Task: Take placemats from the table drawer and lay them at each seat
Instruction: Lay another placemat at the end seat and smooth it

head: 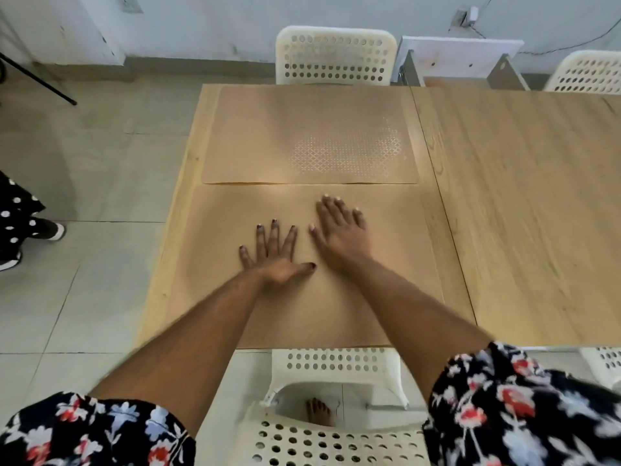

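Two tan placemats lie on the light wooden table (524,203). The far placemat (268,142), with a shiny lattice pattern on part of it, sits in front of the far white chair (336,55). The near placemat (396,297) lies at the table's front edge, above the near white chair (336,368). My left hand (274,253) rests flat on the near placemat, fingers spread. My right hand (339,230) lies flat beside it on the same mat, fingers apart. Neither hand grips anything. No drawer is visible.
More white perforated chairs stand at the far right (588,72) and near right (605,361). A white wooden piece (460,55) leans by the wall. Another person's polka-dot clothing and shoe (20,227) are on the tiled floor at left. A black stand leg (40,80) crosses the upper left.
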